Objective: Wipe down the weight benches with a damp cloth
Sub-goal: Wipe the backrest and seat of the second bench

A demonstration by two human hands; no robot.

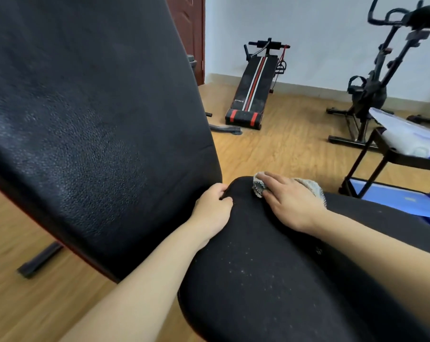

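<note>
The black weight bench fills the view: its raised backrest [85, 124] leans at the left and its dusty seat pad [270, 272] lies below centre. My left hand [212, 208] grips the seat pad's far left edge, fingers curled into the gap beside the backrest. My right hand [286, 201] lies flat on a grey-white mesh cloth [259, 187], pressing it onto the far end of the seat; cloth shows at the fingertips and behind the hand.
A black sit-up bench [252, 87] with red and white stripes lies on the wooden floor near the far wall. An exercise bike [372, 90] stands at the right. A black metal rack [391, 156] with white and blue items is close on the right.
</note>
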